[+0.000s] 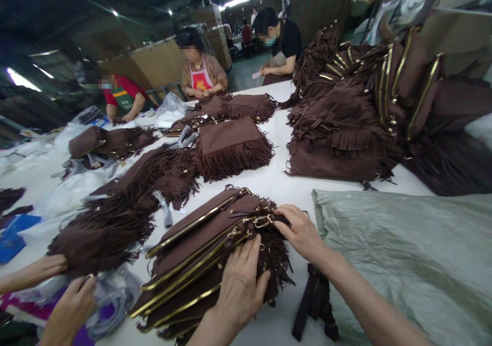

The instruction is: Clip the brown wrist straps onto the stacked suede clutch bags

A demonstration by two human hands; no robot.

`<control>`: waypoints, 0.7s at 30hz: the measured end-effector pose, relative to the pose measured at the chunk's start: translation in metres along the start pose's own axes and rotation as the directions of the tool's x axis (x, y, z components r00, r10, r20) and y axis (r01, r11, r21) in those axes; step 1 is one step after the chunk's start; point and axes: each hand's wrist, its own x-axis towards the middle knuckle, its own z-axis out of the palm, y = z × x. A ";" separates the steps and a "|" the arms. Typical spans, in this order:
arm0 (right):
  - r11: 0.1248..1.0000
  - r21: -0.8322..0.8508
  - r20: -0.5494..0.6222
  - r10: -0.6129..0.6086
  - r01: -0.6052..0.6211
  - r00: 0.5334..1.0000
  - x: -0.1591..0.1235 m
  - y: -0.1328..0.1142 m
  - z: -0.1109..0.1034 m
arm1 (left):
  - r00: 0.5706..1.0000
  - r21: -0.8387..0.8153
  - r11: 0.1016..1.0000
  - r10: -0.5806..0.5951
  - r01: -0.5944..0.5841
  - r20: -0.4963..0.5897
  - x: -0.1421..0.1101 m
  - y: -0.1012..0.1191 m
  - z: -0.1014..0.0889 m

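Dark brown bags (192, 243), gold zips (184, 231), white table (282, 143), grey-green sheet (407, 253), red apron panel (200, 81) with yellow motif

Both my arms (361, 289) run off the bottom edge here, and my left hand (244, 279) is covering part of the bags (192, 241). A co-worker's hands (75, 305) come in, arms cropped; the green sheet (403, 253) spills out of frame, and those distant figures (247, 32) are too tiny to read.
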 end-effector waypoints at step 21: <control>0.627 -0.685 0.129 -0.398 0.371 0.908 -0.144 0.060 0.019 | 0.961 -0.612 0.748 -0.131 0.257 0.243 0.015 -0.016 -0.022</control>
